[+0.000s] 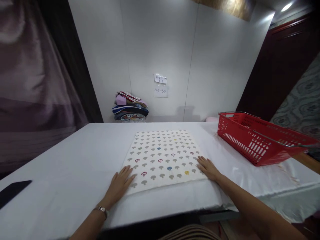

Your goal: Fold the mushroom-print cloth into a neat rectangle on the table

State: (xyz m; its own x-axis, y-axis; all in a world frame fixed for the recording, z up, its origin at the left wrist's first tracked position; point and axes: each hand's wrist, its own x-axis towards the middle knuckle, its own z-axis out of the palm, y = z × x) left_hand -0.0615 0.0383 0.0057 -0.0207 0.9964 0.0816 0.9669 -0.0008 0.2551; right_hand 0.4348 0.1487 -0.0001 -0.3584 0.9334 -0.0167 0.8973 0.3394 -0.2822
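A white cloth (165, 166) printed with small grey, red, blue and yellow mushrooms lies flat on the white-covered table, roughly square. My left hand (122, 182) rests on its near left edge, fingers spread and flat. On the near right edge lies my right hand (208, 167), palm down with the fingers stretched out. Neither hand grips anything. A metal band circles my left wrist.
To the right stands a red plastic basket (250, 145) with metal handles. Folded fabrics (130, 108) are stacked by the wall behind the table (75, 160). A dark flat object (13, 191) lies at the left edge. Paper labels (160, 90) hang on the wall.
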